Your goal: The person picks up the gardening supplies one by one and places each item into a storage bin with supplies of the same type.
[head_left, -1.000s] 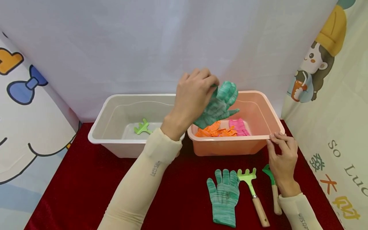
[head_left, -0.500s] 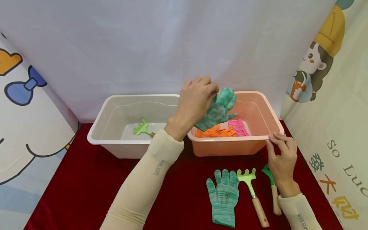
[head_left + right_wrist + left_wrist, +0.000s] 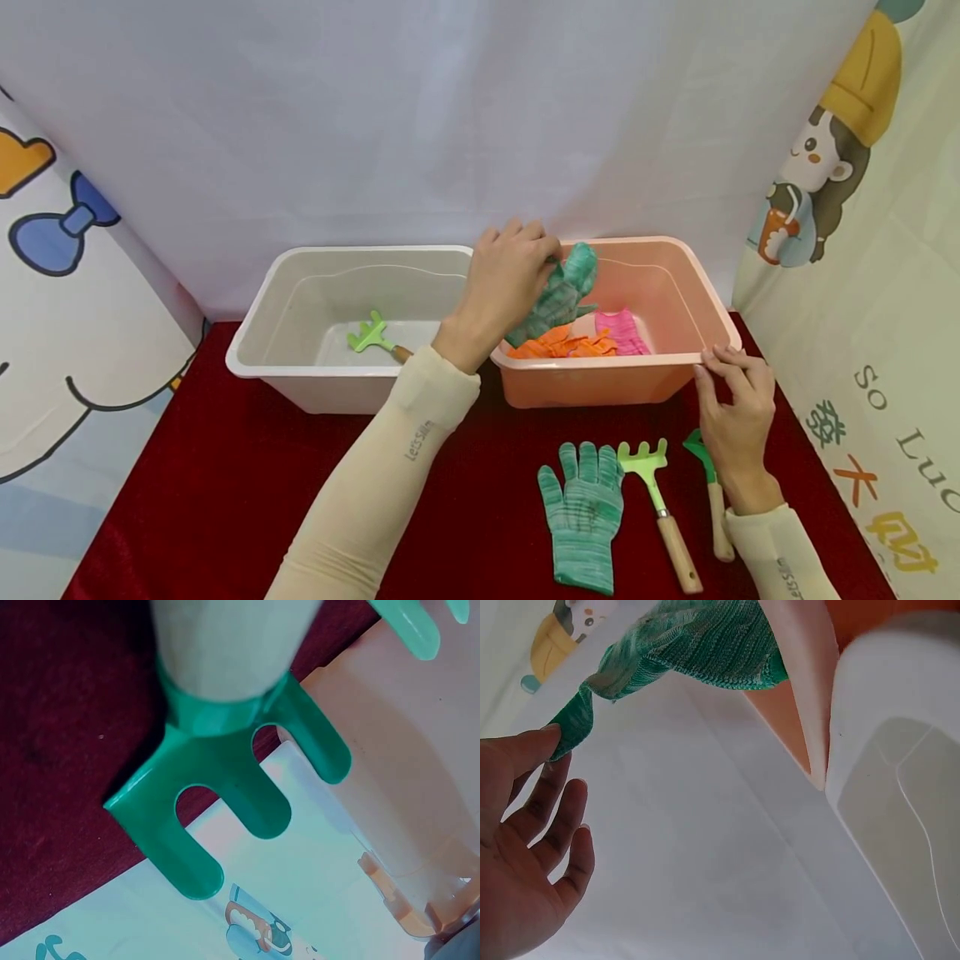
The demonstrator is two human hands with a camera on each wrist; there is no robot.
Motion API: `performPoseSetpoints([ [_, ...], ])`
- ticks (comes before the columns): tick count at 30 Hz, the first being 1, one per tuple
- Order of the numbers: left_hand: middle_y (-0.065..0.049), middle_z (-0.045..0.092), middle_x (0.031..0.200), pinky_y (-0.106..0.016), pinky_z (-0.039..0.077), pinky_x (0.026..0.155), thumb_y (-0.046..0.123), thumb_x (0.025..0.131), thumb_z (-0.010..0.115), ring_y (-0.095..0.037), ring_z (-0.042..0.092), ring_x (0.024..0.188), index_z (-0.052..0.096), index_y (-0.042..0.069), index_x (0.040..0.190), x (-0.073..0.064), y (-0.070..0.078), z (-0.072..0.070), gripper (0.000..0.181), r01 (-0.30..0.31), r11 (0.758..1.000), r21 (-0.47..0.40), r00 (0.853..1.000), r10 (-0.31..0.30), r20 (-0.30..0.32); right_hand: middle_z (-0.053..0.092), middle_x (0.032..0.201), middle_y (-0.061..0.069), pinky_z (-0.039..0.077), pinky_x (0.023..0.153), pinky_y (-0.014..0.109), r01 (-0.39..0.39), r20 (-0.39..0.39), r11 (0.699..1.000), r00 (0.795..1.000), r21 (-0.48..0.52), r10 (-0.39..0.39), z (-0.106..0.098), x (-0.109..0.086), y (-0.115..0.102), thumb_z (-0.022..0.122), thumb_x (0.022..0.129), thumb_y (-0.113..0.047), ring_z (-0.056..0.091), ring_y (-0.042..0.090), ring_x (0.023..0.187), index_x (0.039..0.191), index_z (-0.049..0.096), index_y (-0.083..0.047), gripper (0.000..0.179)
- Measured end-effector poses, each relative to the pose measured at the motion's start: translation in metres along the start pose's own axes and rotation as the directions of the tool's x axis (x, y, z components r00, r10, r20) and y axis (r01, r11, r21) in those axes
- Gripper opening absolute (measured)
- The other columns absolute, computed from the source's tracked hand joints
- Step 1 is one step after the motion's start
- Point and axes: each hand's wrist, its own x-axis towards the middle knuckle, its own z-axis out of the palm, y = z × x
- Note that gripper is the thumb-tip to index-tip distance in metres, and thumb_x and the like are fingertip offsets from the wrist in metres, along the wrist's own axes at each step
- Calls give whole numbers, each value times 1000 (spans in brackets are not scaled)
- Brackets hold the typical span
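My left hand (image 3: 506,287) pinches a green knit glove (image 3: 558,302) between thumb and fingertips, over the left end of the orange bin (image 3: 600,382). In the left wrist view, the glove (image 3: 705,645) hangs limp from one narrow end, its wider part overlapping the bin's rim (image 3: 810,712). My right hand (image 3: 738,417) grips the bin's front right corner at the rim, thumb in front. Orange gloves (image 3: 558,343) and a pink glove (image 3: 624,332) lie inside that bin. A second green glove (image 3: 585,512) lies flat, palm-shaped, on the red cloth.
A white bin (image 3: 255,350) stands left of the orange one, holding a light green hand rake (image 3: 371,335). Right of the flat glove lies another light green rake (image 3: 663,508). A darker green rake (image 3: 217,765) with a wooden handle lies beside my right wrist.
My left hand has come down toward the orange bin with the green glove, which now sits lower and more folded. The right hand has stayed at the rim.
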Motion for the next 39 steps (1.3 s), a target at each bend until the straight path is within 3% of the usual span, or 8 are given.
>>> performPoseSetpoints([
  [8, 10, 58, 86, -27, 35, 68, 24, 89, 64, -12, 52, 83, 70, 23, 91, 1, 4, 0, 6, -18, 999, -29, 998, 17, -57, 61, 103, 18, 38, 97, 37, -4, 10, 1000, 1000, -1, 4, -1, 1, -1, 73, 77, 0, 52, 34, 101, 95, 71, 2, 18],
  [19, 11, 61, 88, -27, 36, 68, 25, 89, 63, -11, 54, 85, 71, 24, 92, 6, 11, 2, 9, -16, 1000, -17, 995, 14, -95, 61, 102, 19, 37, 97, 37, -11, 17, 1000, 1000, -8, 11, -1, 1, -1, 73, 77, -1, 52, 35, 101, 95, 71, 3, 18],
  [25, 11, 60, 87, -26, 36, 68, 27, 90, 62, -11, 54, 84, 71, 25, 93, 5, 10, 5, 10, 1, 1000, 9, 999, -1, -52, 61, 102, 19, 37, 96, 35, -9, 9, 1000, 1000, -8, 9, 0, 0, 0, 74, 72, 6, 51, 37, 100, 94, 71, 3, 22],
  [33, 5, 56, 96, -31, 38, 78, 20, 91, 60, -17, 50, 91, 68, 26, 105, -8, 1, 17, 17, 47, 988, 145, 990, -65, 121, 61, 102, 19, 37, 95, 35, -2, 15, 1000, 1000, 6, 2, -1, -1, -1, 74, 74, 4, 51, 36, 101, 94, 71, 3, 21],
  [39, 5, 56, 100, -33, 36, 91, 20, 90, 61, -18, 50, 102, 67, 24, 106, -19, 0, 20, 18, 24, 990, 137, 995, -36, 91, 61, 102, 19, 37, 96, 37, -2, 20, 1000, 1000, 20, 2, -1, -1, -1, 72, 77, 1, 52, 35, 102, 95, 71, 3, 18],
])
